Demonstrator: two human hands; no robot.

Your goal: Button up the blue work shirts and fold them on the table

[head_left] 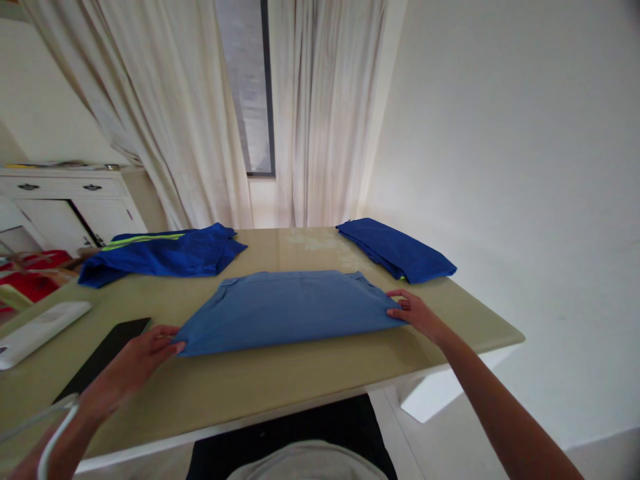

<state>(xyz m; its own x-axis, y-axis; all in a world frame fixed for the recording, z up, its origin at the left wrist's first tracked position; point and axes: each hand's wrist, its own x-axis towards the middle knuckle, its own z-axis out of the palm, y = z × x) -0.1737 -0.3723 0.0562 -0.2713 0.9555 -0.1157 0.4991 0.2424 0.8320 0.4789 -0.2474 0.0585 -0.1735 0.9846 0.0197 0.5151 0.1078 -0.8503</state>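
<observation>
Light-blue cloth (295,310), on table (240,383): being pinched at near corners by left hand (143,357) and right hand (417,313), spread apart; seemingly part-folded. Navy bundle (395,250): lying folded. Striped garment (175,259): lying loose, apparently unfolded.

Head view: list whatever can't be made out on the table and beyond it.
Underside of the light blue garment: head view, hidden by its own top side.
Right edge of the black flat object: head view, partly covered by the left hand.
Ends of the white cable: head view, cut off by picture edges.
Small items on the white cabinet: head view, too small and blurred.
</observation>
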